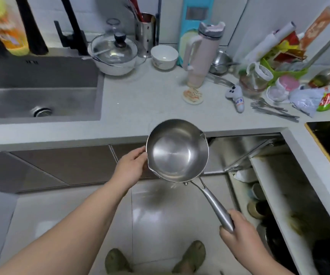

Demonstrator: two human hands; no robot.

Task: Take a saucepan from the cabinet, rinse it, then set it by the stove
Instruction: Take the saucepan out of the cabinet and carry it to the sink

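The saucepan (177,150) hangs in the air before the counter (140,100), right of the sink (39,90); the right hand (239,235) is wrapped around its long handle, the left hand (130,166) cups its wall. It is stiff, smooth steel, probably light though perhaps slippery once wet; the handle gives the surest hold

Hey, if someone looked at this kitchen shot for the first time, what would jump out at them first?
The shiny round stainless steel saucepan at centre, held over the floor: the right hand grips its long handle, the left hand steadies its rim. Next, the grey steel sink at upper left, and the open cabinet at lower right, beneath the cluttered white countertop.
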